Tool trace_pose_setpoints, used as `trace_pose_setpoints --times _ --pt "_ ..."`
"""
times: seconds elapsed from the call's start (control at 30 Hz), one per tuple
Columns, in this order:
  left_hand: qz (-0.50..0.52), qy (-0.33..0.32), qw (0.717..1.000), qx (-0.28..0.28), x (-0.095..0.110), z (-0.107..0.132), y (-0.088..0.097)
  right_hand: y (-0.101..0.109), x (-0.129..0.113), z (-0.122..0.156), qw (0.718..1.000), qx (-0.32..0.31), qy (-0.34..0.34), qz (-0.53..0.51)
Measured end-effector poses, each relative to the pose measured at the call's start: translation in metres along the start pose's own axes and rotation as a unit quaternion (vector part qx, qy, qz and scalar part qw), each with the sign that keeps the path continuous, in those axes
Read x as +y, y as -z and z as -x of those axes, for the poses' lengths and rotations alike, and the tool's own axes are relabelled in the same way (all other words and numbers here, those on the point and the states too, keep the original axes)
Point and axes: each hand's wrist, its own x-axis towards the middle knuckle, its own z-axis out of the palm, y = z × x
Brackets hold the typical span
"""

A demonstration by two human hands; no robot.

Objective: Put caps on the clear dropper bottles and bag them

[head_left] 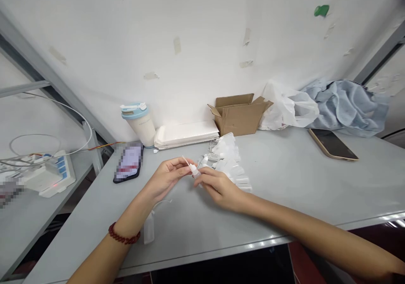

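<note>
Both of my hands meet over the middle of the grey table. My left hand pinches the thin tip of a small white plastic piece. My right hand grips the same piece from the other side, fingers closed round it. Just behind my hands lies a heap of small clear plastic bags with white parts. A white tag-like item lies on the table under my left forearm, which wears a red bead bracelet.
A phone lies left of my hands, another phone at the right. Along the wall stand a lidded cup, a stack of white sheets, an open cardboard box, a plastic bag and blue cloth. A power strip sits at left.
</note>
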Motion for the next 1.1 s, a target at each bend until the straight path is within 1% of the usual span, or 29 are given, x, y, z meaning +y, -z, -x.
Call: trace_pose_setpoints --times 0.13,0.23,0.33,0.4,0.47,0.5,0.6,0.67,0.73,0.77,0.83,0.93,1.0,1.1 --pt "-0.045 -0.020 0.999 0.010 -0.003 0.000 0.001 0.002 -0.003 -0.001 0.996 0.013 -0.057 -0.064" --pt "-0.077 -0.047 0.996 0.016 -0.006 -0.001 0.002 0.003 -0.005 -0.001 0.986 0.006 -0.116 -0.118" --pt "-0.104 -0.067 0.992 -0.001 -0.007 -0.002 0.004 0.004 -0.006 -0.002 0.970 -0.013 -0.166 -0.175" --pt "-0.109 -0.066 0.992 -0.011 -0.008 -0.003 0.005 0.005 -0.006 -0.002 0.965 -0.020 -0.176 -0.195" --pt "-0.108 -0.058 0.992 -0.012 -0.007 -0.003 0.005 0.005 -0.006 -0.002 0.970 -0.017 -0.167 -0.177" --pt "-0.108 -0.054 0.993 -0.012 -0.005 -0.002 0.005 0.004 -0.005 -0.001 0.977 -0.012 -0.151 -0.152" --pt "-0.125 -0.054 0.991 -0.006 -0.001 -0.001 0.002 0.000 -0.002 0.002 0.996 0.003 -0.067 -0.051" --pt "-0.144 -0.063 0.988 -0.005 0.001 0.000 -0.001 -0.003 0.000 0.004 1.000 0.006 -0.025 0.002" --pt "-0.160 -0.071 0.984 -0.008 0.002 0.001 -0.002 -0.004 0.001 0.004 1.000 0.006 -0.021 0.013" --pt "-0.164 -0.073 0.984 -0.010 0.002 0.002 -0.002 -0.003 0.000 0.004 0.999 0.006 -0.033 -0.001" --pt "-0.162 -0.074 0.984 -0.010 0.001 0.002 -0.002 -0.001 -0.002 0.002 0.995 0.002 -0.081 -0.061" --pt "-0.147 -0.075 0.986 -0.006 0.001 0.002 0.000 0.005 -0.004 -0.002 0.971 -0.016 -0.164 -0.174" --pt "-0.145 -0.075 0.987 -0.013 0.002 0.002 0.001 0.008 -0.005 -0.004 0.956 -0.020 -0.185 -0.226" --pt "-0.152 -0.069 0.986 -0.020 0.004 0.003 0.000 0.009 -0.004 -0.006 0.939 -0.014 -0.194 -0.283"
